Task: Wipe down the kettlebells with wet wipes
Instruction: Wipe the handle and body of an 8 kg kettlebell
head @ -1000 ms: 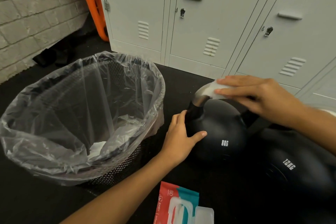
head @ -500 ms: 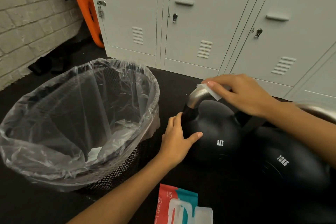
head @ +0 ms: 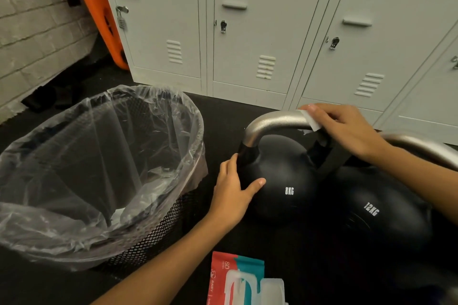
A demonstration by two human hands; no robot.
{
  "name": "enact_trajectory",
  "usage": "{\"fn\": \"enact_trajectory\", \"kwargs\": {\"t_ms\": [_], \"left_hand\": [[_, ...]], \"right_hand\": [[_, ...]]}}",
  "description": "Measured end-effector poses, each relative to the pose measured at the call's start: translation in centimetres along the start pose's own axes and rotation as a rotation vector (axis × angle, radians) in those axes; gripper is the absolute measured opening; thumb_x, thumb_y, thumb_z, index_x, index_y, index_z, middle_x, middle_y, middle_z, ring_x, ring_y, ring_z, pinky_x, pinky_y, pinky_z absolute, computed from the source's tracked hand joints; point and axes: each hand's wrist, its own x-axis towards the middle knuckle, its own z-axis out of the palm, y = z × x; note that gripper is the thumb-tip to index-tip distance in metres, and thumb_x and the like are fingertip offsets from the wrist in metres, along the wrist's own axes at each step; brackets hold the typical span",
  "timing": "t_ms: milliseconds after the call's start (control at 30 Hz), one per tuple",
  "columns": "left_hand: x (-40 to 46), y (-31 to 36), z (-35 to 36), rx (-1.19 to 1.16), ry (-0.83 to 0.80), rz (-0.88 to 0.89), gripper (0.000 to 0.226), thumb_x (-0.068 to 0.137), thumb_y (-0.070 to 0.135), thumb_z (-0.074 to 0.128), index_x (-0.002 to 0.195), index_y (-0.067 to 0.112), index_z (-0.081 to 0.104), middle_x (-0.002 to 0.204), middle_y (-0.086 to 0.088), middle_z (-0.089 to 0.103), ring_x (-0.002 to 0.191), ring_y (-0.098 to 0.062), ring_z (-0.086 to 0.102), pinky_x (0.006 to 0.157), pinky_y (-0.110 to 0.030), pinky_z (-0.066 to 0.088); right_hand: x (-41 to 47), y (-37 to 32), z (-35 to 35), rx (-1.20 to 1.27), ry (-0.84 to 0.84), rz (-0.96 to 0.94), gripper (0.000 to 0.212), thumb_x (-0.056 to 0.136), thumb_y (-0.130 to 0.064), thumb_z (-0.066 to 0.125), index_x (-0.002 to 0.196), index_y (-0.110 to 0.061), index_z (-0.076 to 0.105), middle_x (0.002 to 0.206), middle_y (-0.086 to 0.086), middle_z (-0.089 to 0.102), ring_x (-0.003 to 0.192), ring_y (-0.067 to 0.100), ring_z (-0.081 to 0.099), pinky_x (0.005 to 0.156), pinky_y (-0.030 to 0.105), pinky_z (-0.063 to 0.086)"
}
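While the right hand point(head: 347, 129) curls over the silver handle of the 8KG kettlebell point(head: 280, 181), it presses a white wet wipe point(head: 311, 122) down onto the metal, fingers wrapped round the bar at the right end of the arch. That's just right of centre in the frame, and only a corner of the wipe peeks out from under the fingers. Lower down, the left hand point(head: 235, 193) is spread flat against the bell's black body, thumb reaching across the front and fingers up by the base of the handle, steadying it on the dark floor point(head: 223, 111). Touching it on the right, or very nearly so, sits the 12KG kettlebell point(head: 379, 218), its own silver handle sweeping out toward the right edge behind the right forearm. Over on the left of the frame, a black mesh waste bin point(head: 153, 238) stands lined with a clear plastic bag point(head: 74, 156), with something white lying at the bottom of it. At the bottom edge, near the middle, a red and teal pack of wipes point(head: 238, 280) lies on the floor with its white flip lid showing. Across the top runs a row of pale grey lockers point(head: 272, 32), an orange board point(head: 94, 7) leaning beside them in the upper left against a painted brick wall point(head: 29, 32).
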Motion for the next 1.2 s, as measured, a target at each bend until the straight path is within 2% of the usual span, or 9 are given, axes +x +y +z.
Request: {"fn": "enact_trajectory", "kwargs": {"t_ms": [133, 233, 400, 567, 633, 833, 933, 1033, 1200], "left_hand": [[-0.1, 0.0, 0.1, 0.007, 0.001, 0.002, 0.083, 0.085, 0.041, 0.067, 0.151, 0.024, 0.020, 0.147, 0.006, 0.027, 0.135, -0.012, 0.032, 0.113, -0.038, 0.032], [0.0, 0.1, 0.0, -0.004, -0.001, -0.008, 0.083, 0.084, 0.039, 0.069, 0.150, 0.023, 0.023, 0.146, 0.004, 0.029, 0.134, -0.013, 0.033, 0.112, -0.036, 0.032], [-0.8, 1.2, 0.7, 0.022, 0.132, 0.070, 0.086, 0.083, 0.030, 0.072, 0.151, 0.020, 0.021, 0.149, 0.002, 0.026, 0.137, -0.016, 0.031, 0.114, -0.037, 0.030], [-2.8, 3.2, 2.7, 0.077, 0.247, 0.288, 0.094, 0.083, 0.026, 0.072, 0.152, 0.022, 0.009, 0.151, 0.008, 0.008, 0.137, -0.003, 0.012, 0.114, -0.026, 0.018], [-3.0, 3.1, 3.3, 0.168, 0.264, 0.390, 0.092, 0.082, 0.027, 0.072, 0.151, 0.021, 0.013, 0.150, 0.006, 0.010, 0.137, -0.007, 0.014, 0.113, -0.031, 0.021], [-2.3, 2.5, 3.8, 0.369, 0.113, 0.549, 0.072, 0.087, 0.028, 0.066, 0.146, 0.021, 0.027, 0.147, -0.002, 0.023, 0.138, -0.017, 0.022, 0.111, -0.032, 0.027], [-1.7, 2.4, 3.9, 0.394, 0.064, 0.547, 0.065, 0.088, 0.029, 0.064, 0.145, 0.019, 0.033, 0.146, -0.002, 0.028, 0.137, -0.017, 0.023, 0.113, -0.033, 0.029], [-1.5, 2.4, 4.0, 0.457, 0.035, 0.539, 0.062, 0.090, 0.032, 0.061, 0.144, 0.018, 0.035, 0.147, -0.003, 0.029, 0.137, -0.016, 0.021, 0.113, -0.031, 0.024], [-1.3, 2.1, 3.8, 0.550, -0.005, 0.554, 0.063, 0.091, 0.035, 0.060, 0.146, 0.020, 0.034, 0.150, -0.003, 0.025, 0.140, -0.018, 0.017, 0.113, -0.030, 0.016]], "right_hand": [[0.4, -1.5, 1.2, -0.098, -0.023, -0.137, 0.029, 0.100, -0.034, 0.047, 0.121, -0.030, 0.068, 0.103, -0.026, 0.065, 0.091, -0.014, 0.057, 0.079, 0.004, 0.037], [-0.5, -0.5, 0.6, -0.027, -0.001, -0.130, 0.032, 0.098, -0.036, 0.051, 0.126, -0.030, 0.065, 0.119, -0.017, 0.066, 0.104, -0.006, 0.058, 0.086, 0.010, 0.042], [-1.0, 1.8, 0.6, 0.281, 0.078, 0.239, 0.038, 0.100, -0.045, 0.044, 0.106, -0.017, 0.070, 0.088, 0.014, 0.067, 0.081, 0.024, 0.056, 0.078, 0.038, 0.041], [-1.4, 1.7, 1.2, 0.681, 0.160, 0.642, 0.025, 0.102, -0.034, 0.042, 0.102, -0.019, 0.063, 0.098, 0.007, 0.061, 0.098, 0.021, 0.055, 0.090, 0.034, 0.041], [-1.4, 1.0, 1.5, 0.579, 0.217, 0.567, 0.025, 0.101, -0.029, 0.043, 0.093, -0.017, 0.063, 0.090, 0.008, 0.053, 0.089, 0.023, 0.047, 0.081, 0.034, 0.038], [-1.5, 0.1, 2.1, 0.203, 0.255, 0.310, 0.031, 0.102, -0.041, 0.039, 0.106, -0.025, 0.066, 0.086, -0.002, 0.057, 0.078, 0.013, 0.048, 0.072, 0.026, 0.038], [-1.3, 0.7, 2.8, 0.483, 0.326, 0.598, 0.030, 0.103, -0.040, 0.035, 0.097, -0.023, 0.060, 0.096, 0.006, 0.057, 0.086, 0.015, 0.049, 0.084, 0.030, 0.041], [-1.8, 2.1, 3.2, 0.939, 0.324, 0.867, 0.035, 0.102, -0.037, 0.043, 0.125, -0.015, 0.059, 0.124, 0.006, 0.059, 0.121, 0.022, 0.050, 0.112, 0.041, 0.034], [-2.2, 3.0, 3.0, 1.062, 0.331, 1.013, 0.033, 0.099, -0.018, 0.046, 0.128, -0.015, 0.060, 0.127, 0.010, 0.062, 0.117, 0.025, 0.057, 0.100, 0.037, 0.047]]}}
